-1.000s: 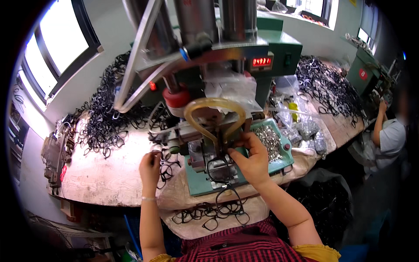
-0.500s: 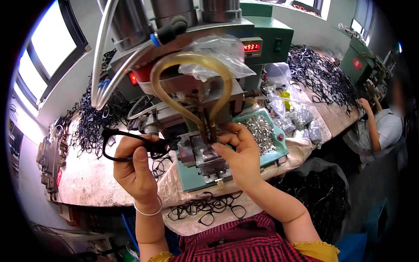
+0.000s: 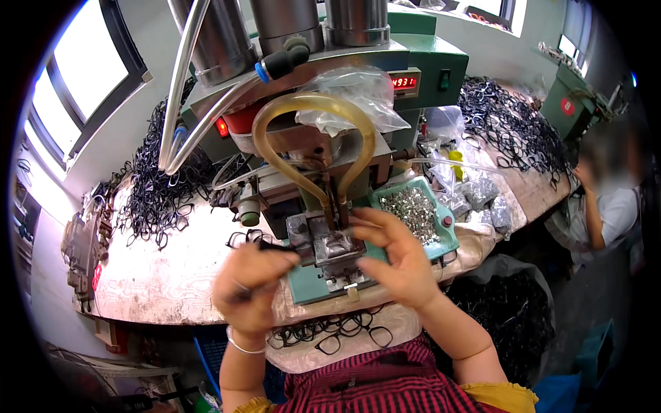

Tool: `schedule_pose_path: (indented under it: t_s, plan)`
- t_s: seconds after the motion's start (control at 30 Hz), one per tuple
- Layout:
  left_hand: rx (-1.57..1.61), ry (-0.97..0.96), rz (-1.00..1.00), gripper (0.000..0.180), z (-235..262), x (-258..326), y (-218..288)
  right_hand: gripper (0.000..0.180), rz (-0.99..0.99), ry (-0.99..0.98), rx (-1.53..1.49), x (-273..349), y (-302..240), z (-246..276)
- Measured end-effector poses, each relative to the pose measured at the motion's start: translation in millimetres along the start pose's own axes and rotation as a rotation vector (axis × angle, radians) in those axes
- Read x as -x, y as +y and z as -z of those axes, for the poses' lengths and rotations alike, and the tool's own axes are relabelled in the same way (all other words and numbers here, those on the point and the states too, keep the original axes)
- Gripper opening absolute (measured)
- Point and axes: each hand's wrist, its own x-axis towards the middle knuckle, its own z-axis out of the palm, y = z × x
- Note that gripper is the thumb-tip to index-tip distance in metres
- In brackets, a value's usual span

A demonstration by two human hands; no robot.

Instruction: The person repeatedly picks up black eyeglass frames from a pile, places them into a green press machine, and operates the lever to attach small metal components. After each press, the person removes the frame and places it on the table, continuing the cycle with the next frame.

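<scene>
My left hand (image 3: 249,288), smeared by motion, is closed round a black eyeglass frame just left of the machine's metal fixture block (image 3: 337,246). Most of that frame is hidden by the hand; a dark part of it shows by the fingertips. On the fixture's right side, my right hand (image 3: 401,265) has its fingers apart, and I see nothing in it. Two upright prongs stand over the block, joined to a looped yellowish tube (image 3: 313,103) of the green press (image 3: 430,58).
A green tray (image 3: 447,237) of small metal parts lies right of the fixture. Black eyeglass frames are heaped at the back left (image 3: 155,186) and back right (image 3: 506,124); several more lie at the table's front edge (image 3: 330,330). A person (image 3: 609,199) sits at far right.
My left hand has turned and moved down and right, bringing the eyeglass frame from upright in view to mostly hidden. My right hand has drawn back from the prongs, with its fingers spread.
</scene>
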Motion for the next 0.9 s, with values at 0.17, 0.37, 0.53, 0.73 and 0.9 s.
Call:
schedule_pose_path:
  t_s: [0.17,0.37,0.53,0.73,0.9]
  plan:
    - [-0.305,-0.360,-0.234,0.024,-23,22,-14,0.021,0.109,0.401,1.446,11,66,90]
    - [-0.363,-0.414,-0.258,0.020,-30,20,-18,0.011,0.205,0.434,1.087,-4,62,103]
    - [-0.345,-0.402,-0.244,0.019,-30,20,-19,0.013,0.249,0.271,1.276,-1,75,88]
    - [-0.435,-0.288,-0.181,0.029,-32,51,-11,0.011,0.316,0.214,1.443,-20,85,93]
    - [-0.790,0.154,0.032,0.024,8,96,-7,0.009,0.227,0.388,1.087,-4,82,109]
